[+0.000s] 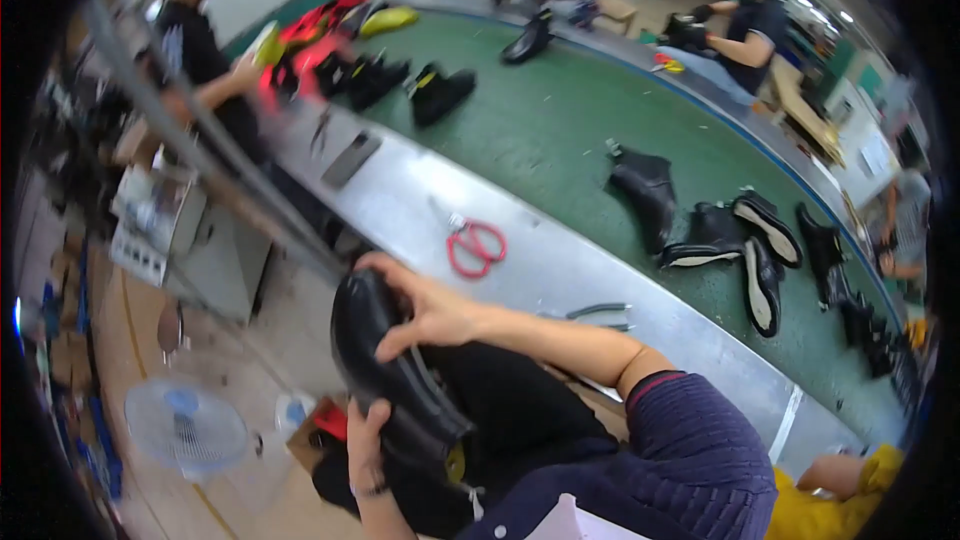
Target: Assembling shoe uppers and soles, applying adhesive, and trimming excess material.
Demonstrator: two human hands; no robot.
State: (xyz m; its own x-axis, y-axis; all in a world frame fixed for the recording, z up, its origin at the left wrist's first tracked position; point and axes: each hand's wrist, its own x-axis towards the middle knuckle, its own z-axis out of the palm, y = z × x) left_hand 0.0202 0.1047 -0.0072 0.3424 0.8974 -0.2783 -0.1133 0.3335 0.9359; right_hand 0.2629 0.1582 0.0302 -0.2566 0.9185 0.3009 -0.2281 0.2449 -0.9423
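I hold a black leather boot (380, 365) over my lap, its rounded toe pointing up and away. My right hand (425, 305) grips it near the toe, thumb on one side and fingers over the other. Lower down, my left hand (367, 440) is closed on the boot's left side near the shaft, its fingers partly hidden behind it. On the metal bench edge beside my right arm lie red-handled scissors (475, 245) and pliers with dark handles (600, 315).
A green conveyor belt (560, 110) carries several black boots (720, 235). A flat dark block (352, 160) lies on the metal ledge (410, 185). A grey metal post (225, 140) rises at the left. Co-workers (755, 40) handle shoes around the belt. A fan (185, 425) stands lower left.
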